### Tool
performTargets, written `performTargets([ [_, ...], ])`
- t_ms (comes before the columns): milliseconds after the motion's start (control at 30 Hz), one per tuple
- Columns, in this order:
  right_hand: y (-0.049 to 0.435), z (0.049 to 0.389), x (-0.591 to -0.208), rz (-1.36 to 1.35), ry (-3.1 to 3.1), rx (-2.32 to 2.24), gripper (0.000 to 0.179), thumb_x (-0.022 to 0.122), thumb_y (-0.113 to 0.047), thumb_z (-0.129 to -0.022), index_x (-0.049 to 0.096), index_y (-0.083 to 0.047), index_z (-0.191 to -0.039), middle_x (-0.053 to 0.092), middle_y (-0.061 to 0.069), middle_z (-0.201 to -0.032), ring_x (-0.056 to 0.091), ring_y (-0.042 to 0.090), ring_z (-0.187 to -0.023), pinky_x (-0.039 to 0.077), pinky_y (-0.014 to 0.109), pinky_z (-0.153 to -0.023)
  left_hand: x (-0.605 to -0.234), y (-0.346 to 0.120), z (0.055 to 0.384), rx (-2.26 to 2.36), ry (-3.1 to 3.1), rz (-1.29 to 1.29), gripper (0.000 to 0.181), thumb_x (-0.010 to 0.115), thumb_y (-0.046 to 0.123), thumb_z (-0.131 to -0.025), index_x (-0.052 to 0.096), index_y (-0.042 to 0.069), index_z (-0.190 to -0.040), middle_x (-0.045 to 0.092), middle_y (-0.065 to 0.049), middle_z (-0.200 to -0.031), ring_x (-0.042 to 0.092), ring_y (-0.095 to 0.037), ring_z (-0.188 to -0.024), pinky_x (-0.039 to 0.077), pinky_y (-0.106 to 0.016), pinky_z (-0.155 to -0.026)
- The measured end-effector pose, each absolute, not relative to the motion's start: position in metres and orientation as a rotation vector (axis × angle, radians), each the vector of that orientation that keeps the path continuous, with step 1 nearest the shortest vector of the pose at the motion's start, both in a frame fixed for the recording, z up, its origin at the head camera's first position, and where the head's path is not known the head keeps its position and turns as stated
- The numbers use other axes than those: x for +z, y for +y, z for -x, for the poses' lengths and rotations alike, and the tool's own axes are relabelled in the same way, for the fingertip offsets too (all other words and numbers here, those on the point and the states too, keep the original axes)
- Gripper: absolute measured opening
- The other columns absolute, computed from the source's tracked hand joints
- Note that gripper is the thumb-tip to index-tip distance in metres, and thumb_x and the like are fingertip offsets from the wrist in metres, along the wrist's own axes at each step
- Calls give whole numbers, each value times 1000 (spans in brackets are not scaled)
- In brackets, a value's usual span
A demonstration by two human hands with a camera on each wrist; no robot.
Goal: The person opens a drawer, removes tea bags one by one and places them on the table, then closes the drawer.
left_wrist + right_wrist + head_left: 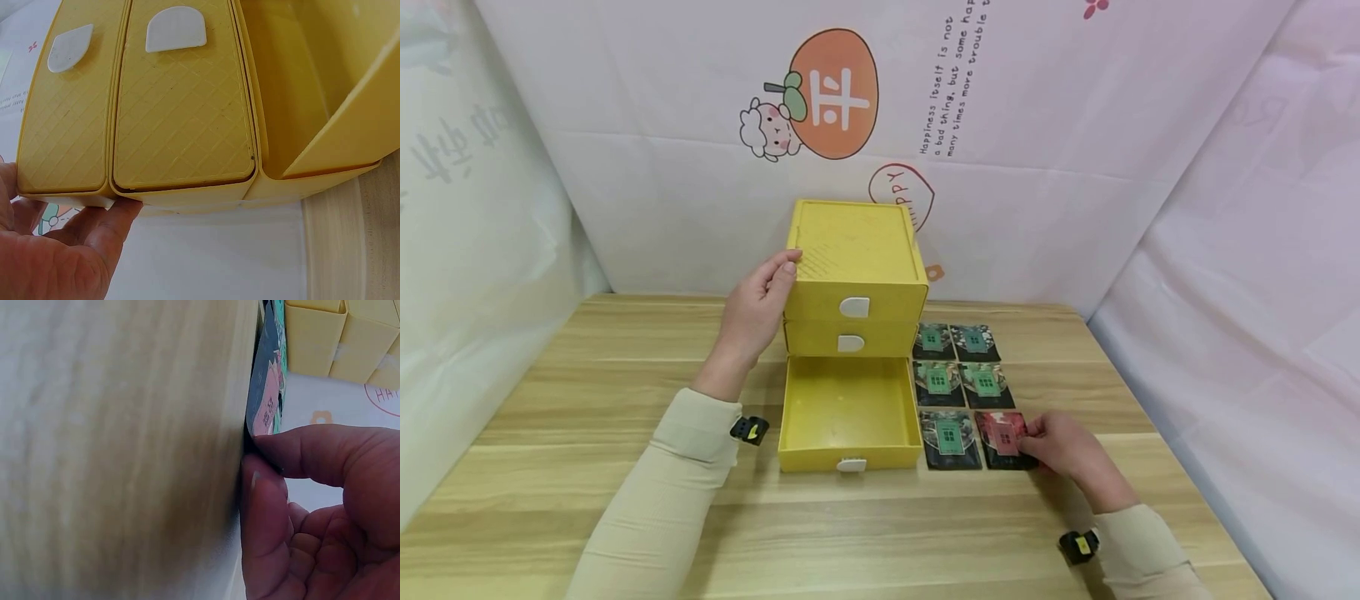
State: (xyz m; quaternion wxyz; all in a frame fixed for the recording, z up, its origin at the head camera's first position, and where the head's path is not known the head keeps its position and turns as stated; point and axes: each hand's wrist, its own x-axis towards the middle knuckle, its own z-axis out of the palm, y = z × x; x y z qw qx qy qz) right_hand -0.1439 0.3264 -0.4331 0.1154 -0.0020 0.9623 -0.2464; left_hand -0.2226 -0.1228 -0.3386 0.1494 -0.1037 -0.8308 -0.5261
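My left hand (756,308) rests against the upper left edge of a yellow drawer cabinet (861,242), fingertips at its top and side. In the left wrist view its fingers (119,215) touch the cabinet's side wall. The bottom drawer (850,458) is pulled out, with nothing seen inside; the two upper drawers are closed. At the right, my right hand (1067,450) pinches the corner of a flat red and black packet (1002,435) between thumb and finger. The right wrist view shows that packet (267,400) with its pinched edge bent up off the table.
Several flat packets with green labels lie in two columns right of the cabinet, among them a black one (951,439) beside the red one. The wooden table (880,533) carries everything. Printed white cloth (1037,208) hangs behind and at both sides.
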Motion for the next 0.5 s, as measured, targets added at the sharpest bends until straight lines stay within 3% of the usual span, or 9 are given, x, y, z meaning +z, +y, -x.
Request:
performTargets([
  [500,326,145,-436,-43,2802,-693,28,67,-20,-91,65,-10,-66,54,-3,-55,48,13,-52,39,30,-51,-338,-122,221,-1504,-2388,292,52,40,52,-111,56,25,-152,57,-1,-154,54,-28,-140,43,-53,-113],
])
